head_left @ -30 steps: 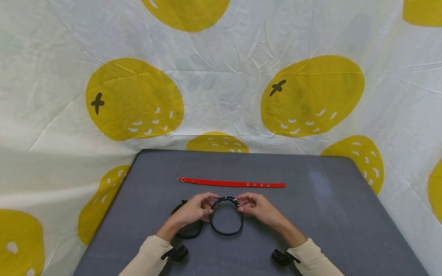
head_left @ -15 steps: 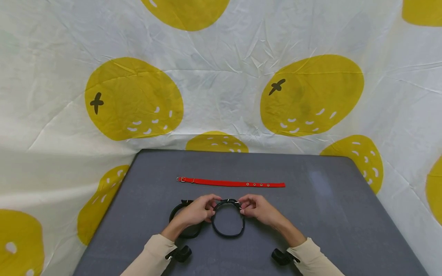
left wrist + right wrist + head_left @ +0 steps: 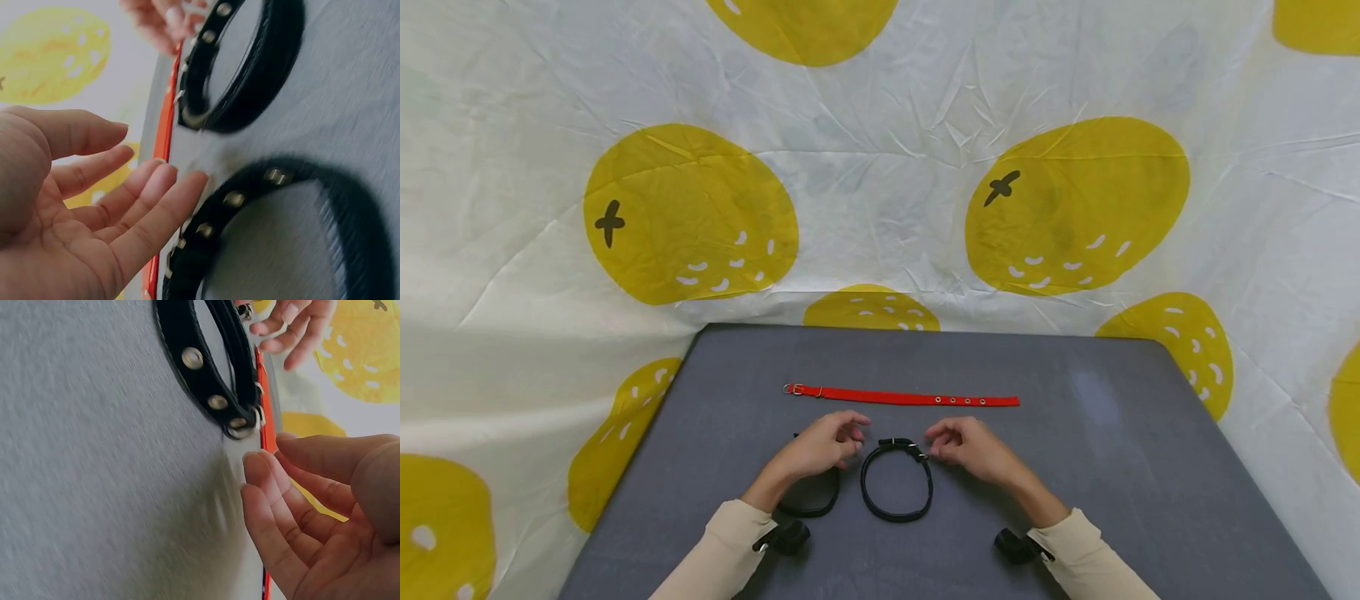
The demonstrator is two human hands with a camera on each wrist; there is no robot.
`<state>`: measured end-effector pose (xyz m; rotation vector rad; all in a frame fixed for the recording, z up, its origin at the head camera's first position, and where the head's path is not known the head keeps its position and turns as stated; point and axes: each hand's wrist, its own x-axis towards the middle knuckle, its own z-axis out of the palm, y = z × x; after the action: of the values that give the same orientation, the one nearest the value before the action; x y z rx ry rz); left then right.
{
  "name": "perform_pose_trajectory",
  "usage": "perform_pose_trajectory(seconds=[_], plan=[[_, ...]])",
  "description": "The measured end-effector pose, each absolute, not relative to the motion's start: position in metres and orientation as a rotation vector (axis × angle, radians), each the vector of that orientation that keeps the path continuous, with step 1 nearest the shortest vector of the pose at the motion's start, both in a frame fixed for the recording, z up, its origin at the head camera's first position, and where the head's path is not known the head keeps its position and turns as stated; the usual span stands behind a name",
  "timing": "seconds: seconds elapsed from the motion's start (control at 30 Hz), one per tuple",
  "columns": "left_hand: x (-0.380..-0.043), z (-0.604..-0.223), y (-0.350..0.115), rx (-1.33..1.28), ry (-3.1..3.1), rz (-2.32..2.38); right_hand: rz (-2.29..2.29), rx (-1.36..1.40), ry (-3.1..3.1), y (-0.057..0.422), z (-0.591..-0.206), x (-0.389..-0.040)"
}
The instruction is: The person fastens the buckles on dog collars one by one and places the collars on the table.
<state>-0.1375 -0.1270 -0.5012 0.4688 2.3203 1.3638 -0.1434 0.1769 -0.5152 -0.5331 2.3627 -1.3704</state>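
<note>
A black buckled collar (image 3: 897,517), closed into a ring with metal eyelets, stands on the dark grey table between both hands. My left hand (image 3: 822,443) hovers to its left with fingers apart and nothing in them; in the left wrist view the palm and loose fingers show plainly. To the collar's right is my right hand (image 3: 972,448), its relaxed fingers beside the buckle and holding nothing. A second black collar (image 3: 811,512), also looped, lies under the left hand, which hides much of it in the head view. Behind them a red collar (image 3: 880,397) lies stretched flat, its buckle to the left.
The grey table (image 3: 1075,467) reaches back to a white cloth (image 3: 880,217) printed with yellow fruit shapes. A black wrist camera (image 3: 786,537) sits by the left sleeve, and another wrist camera (image 3: 1015,547) by the right.
Both hands have let go of the middle black collar and drawn apart, the left hand up and to the left. The collar stays in place, having shifted slightly right before that.
</note>
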Motion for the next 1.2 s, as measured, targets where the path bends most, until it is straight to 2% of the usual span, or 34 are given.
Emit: perform_pose_trajectory(seconds=[0.43, 0.93, 1.2], plan=[[-0.171, -0.51, -0.168, 0.581, 2.479, 1.458, -1.406, -0.489, 2.472, 0.203, -0.519, -0.161], [-0.209, -0.524, -0.211, 0.522, 2.684, 1.474, -1.35, -0.592, 2.781, 0.243, -0.528, -0.189], [-0.218, -0.538, -0.224, 0.466, 2.69, 1.485, -1.307, -0.684, 2.815, 0.265, -0.537, -0.202]])
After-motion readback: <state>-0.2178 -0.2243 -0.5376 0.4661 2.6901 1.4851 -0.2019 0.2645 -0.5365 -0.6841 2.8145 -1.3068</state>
